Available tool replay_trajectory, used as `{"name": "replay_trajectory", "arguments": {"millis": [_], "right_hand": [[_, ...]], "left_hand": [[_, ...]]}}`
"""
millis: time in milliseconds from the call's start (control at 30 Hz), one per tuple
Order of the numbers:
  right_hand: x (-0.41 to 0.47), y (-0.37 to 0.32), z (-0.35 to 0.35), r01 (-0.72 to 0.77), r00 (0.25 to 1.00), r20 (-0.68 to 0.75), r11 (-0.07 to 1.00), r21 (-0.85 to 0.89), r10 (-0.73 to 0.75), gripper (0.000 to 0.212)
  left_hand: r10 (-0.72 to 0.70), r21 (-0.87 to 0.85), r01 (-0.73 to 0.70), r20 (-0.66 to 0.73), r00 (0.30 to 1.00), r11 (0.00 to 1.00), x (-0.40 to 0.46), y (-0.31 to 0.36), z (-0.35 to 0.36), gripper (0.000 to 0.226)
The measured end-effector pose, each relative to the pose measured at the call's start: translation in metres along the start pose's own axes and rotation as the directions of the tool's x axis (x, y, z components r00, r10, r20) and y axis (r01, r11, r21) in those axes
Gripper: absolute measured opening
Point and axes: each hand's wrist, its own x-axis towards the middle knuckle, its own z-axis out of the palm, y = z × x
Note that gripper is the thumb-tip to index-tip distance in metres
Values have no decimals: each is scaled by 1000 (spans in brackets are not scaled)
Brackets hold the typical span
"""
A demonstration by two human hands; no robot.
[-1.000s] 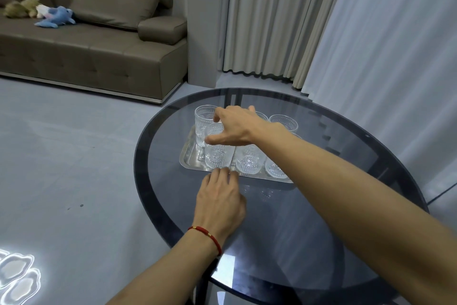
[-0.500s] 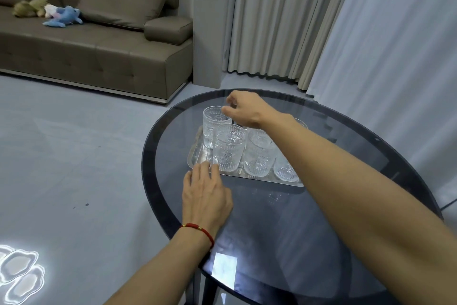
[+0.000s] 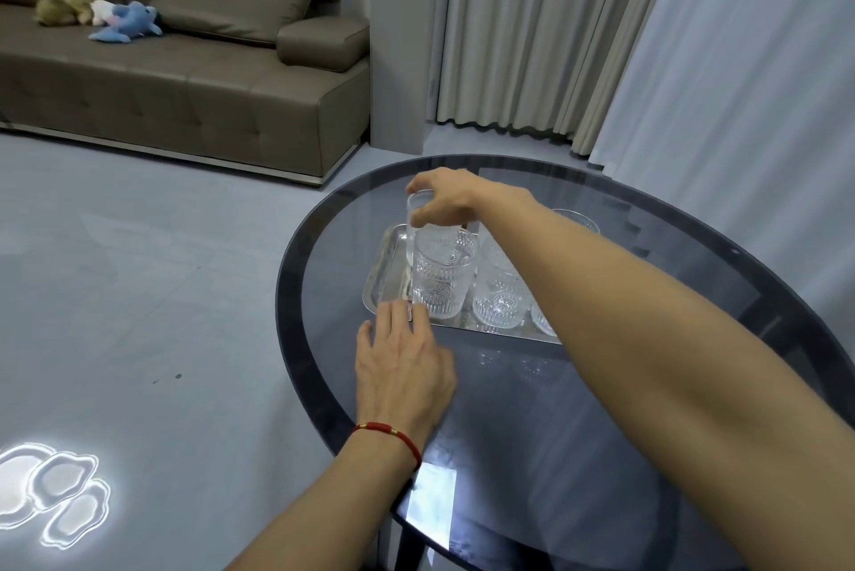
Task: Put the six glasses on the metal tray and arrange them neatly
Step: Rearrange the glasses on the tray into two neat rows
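Right grip (image 3: 444, 202) pinches far-left glass (image 3: 418, 218) rim on tray (image 3: 384, 274); left grip (image 3: 402, 362) spread flat on desk (image 3: 509, 408), fingertips at tray edge.

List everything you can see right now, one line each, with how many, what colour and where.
glasses: five partly visible, clear and patterned, on the tray; more may be hidden by the arm
metal tray: one, silver, on the table's far side
round table: one, dark tinted glass, in front of the person
sofa: one, brown, back left
plush toys: several, blue, tan and white, on the sofa
curtains: beige and pale grey, behind the table
floor: grey, left of the table
left hand: red cord bracelet at the wrist, fingertips at the tray's near edge
right hand: gripping the rim of the rear left glass
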Motion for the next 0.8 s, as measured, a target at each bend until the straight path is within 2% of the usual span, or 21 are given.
{"name": "replay_trajectory", "arguments": {"millis": [167, 300, 633, 800], "right_hand": [[1, 19, -12, -24, 1000, -2, 1000, 6, 24, 53], [-2, 26, -13, -1, 1000, 27, 998, 66, -1, 55], [-11, 32, -11, 103, 990, 89, 994, 32, -106, 55], [-22, 41, -12, 124, 992, -1, 991, 51, -124, 56]], "left_hand": [[1, 3, -1, 3, 1000, 1000, 1, 1, -1, 28], [0, 4, 0, -2, 1000, 1000, 1, 1, -1, 26], [-2, 7, 2, -10, 1000, 1000, 2, 0, 1, 25], [-4, -13, 4, -20, 1000, 1000, 2, 1, 1, 30]]}}
